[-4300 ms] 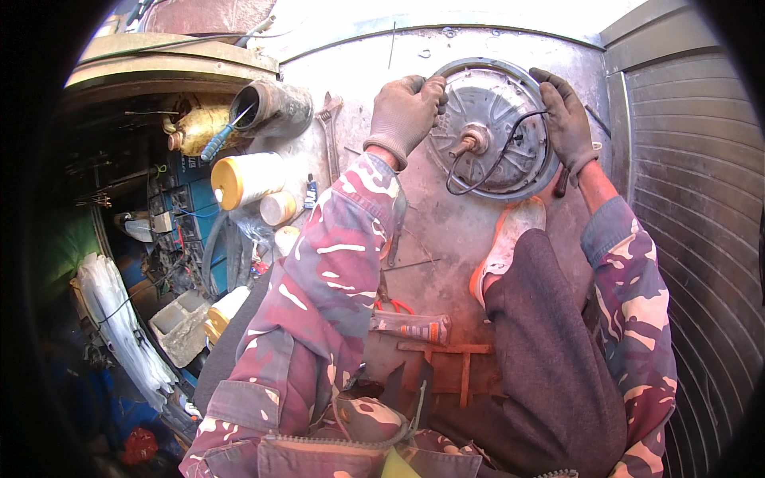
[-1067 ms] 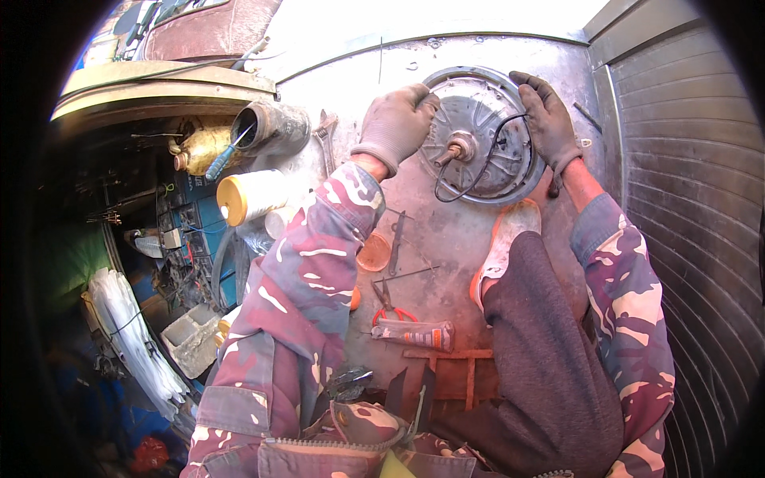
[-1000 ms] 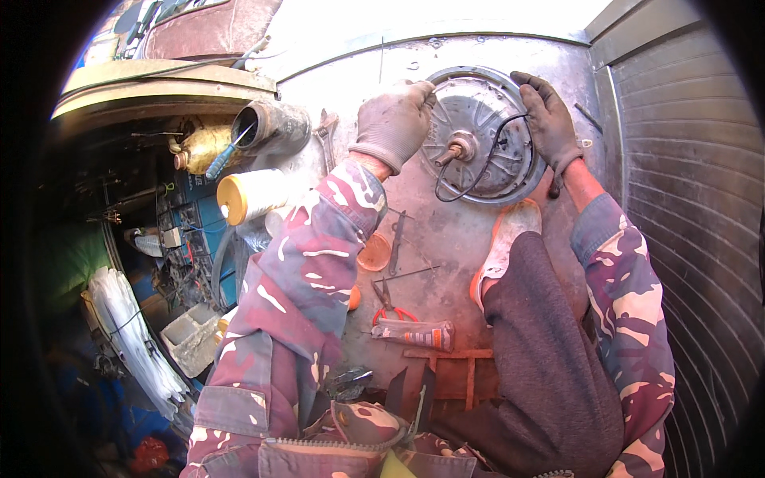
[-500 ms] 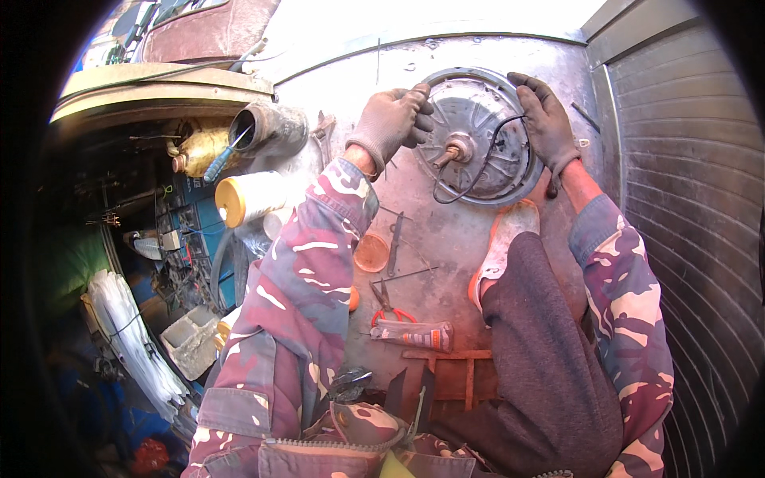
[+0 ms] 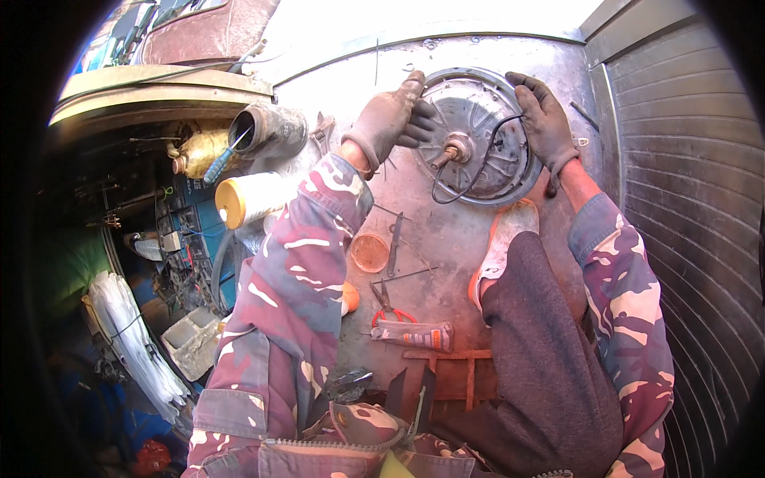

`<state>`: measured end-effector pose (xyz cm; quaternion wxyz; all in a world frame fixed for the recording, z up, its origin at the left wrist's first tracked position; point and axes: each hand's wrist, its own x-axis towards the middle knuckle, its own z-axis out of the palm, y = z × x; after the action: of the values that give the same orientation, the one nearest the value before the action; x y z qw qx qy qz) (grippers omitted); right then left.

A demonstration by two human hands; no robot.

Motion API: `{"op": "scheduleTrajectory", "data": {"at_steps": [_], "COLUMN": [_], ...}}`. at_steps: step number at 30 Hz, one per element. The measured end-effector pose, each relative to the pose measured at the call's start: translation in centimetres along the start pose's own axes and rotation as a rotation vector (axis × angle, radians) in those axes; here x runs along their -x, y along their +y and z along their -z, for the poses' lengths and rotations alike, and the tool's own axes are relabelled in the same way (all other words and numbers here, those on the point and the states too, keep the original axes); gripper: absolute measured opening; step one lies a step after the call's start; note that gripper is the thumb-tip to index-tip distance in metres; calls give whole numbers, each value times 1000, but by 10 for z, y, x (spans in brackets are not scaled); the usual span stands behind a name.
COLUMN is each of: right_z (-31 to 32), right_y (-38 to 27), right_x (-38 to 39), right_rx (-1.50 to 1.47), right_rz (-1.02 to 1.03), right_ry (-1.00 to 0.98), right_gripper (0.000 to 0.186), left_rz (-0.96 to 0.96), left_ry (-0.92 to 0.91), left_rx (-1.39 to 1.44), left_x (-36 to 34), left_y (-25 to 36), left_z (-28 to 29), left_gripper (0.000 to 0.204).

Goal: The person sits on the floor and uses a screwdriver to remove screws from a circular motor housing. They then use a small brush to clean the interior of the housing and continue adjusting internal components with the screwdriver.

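Note:
A round metal hub motor (image 5: 484, 170) lies flat on the floor, its threaded axle (image 5: 451, 153) pointing up. A black cable (image 5: 492, 151) loops from the axle across its face. My left hand (image 5: 390, 119), in a grey-brown work glove, is at the motor's left rim with thumb raised and fingers spread, holding nothing. On the opposite side my right hand (image 5: 548, 119), gloved too, lies along the right rim with its fingers stretched out and apart. The cable's upper end passes close to its palm. My shoe (image 5: 508, 239) stands just below the motor.
Red-handled pliers (image 5: 388, 307), a tube (image 5: 412, 334), a round brown lid (image 5: 370, 252) and thin rods lie on the floor. At left are a dark can (image 5: 275, 129) holding a blue-handled screwdriver (image 5: 217, 165), and a white bottle (image 5: 247, 199). A ribbed metal shutter (image 5: 685, 159) rises at right.
My left hand has shifted slightly left and its fingers have spread, the thumb now pointing up. The right hand and the motor look almost unmoved.

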<state>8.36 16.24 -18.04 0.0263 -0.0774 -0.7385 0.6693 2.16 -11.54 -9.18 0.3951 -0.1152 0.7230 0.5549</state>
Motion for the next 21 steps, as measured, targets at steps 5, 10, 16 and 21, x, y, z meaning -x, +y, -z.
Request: {"op": "scheduleTrajectory", "data": {"at_steps": [5,10,16,21], "right_z": [1,-1,1,0], "right_y": [0,0,-2,-2], "right_x": [0,-3,-1,0], "right_rx": [-35,-21,9,11], "right_rz": [-41,-15,-12,-15], "right_ry": [-1,0,-4,9], "right_gripper": [41,41,40,39], "left_rz": [-192,-634,-186,19], "left_ry": [54,406,210,19], "left_rx": [-236,-1226,-352,28], "left_x": [-1,5,6,4], "left_y": [2,-4,-2,2], "left_z": [-6,-9,-1,-2], "left_gripper": [51,44,70,50]}}
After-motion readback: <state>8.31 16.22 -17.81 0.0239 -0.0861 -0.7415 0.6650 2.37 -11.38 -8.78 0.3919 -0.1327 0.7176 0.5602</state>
